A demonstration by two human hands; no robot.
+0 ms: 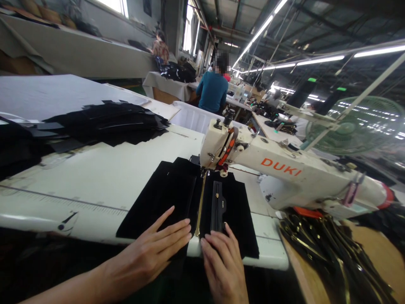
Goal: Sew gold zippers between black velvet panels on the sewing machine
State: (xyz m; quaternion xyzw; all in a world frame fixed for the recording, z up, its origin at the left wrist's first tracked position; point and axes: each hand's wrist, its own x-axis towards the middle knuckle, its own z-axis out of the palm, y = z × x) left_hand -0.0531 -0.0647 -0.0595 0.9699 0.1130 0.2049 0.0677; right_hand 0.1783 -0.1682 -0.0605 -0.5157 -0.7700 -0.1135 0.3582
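Two pieces of black fabric point(164, 198) lie side by side on the white sewing table point(104, 177), under the head of a white DUKI sewing machine point(284, 169). A gold zipper point(200, 202) runs between them toward the needle. My left hand point(158, 249) lies flat on the left piece with its fingers stretched out. My right hand point(223, 257) rests flat on the right piece point(237, 211), fingertips beside a black zipper piece point(217, 202).
A stack of black cut pieces point(104, 122) sits at the table's far left. A pile of black and gold zippers point(332, 249) lies at the right. A green fan point(360, 126) stands beyond the machine. A person in a teal top point(212, 90) works farther back.
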